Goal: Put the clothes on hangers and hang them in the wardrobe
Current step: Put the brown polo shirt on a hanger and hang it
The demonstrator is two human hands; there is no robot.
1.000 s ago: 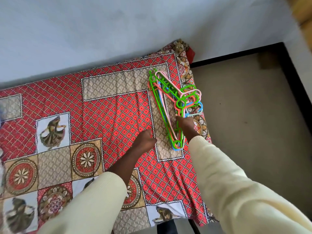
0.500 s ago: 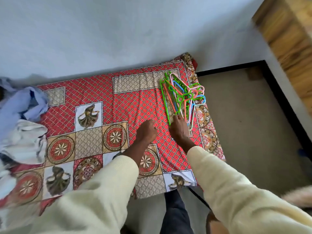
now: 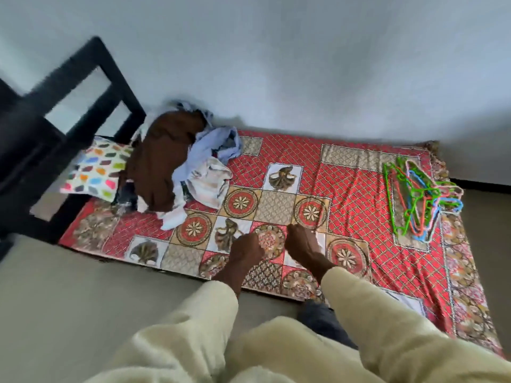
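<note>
A heap of clothes (image 3: 171,167) lies at the left end of the bed: a brown garment on top, pale blue and white pieces beside it. A bundle of coloured plastic hangers (image 3: 414,200), green, orange, blue and pink, rests on the bed's right end. My left hand (image 3: 246,251) and my right hand (image 3: 302,240) hover side by side over the middle of the red patterned bedspread (image 3: 356,194). Both hands hold nothing, with fingers curled down; the blur hides how far they are closed. No wardrobe is in view.
A pillow with coloured spots (image 3: 96,170) sits left of the clothes, against a black bed frame (image 3: 83,78). A pale wall runs behind the bed. Beige floor (image 3: 83,305) lies in front and to the right.
My view has swung left, bringing the clothes heap and pillow into sight. My right hand has let go of the hangers, and both hands have moved left to the bed's middle.
</note>
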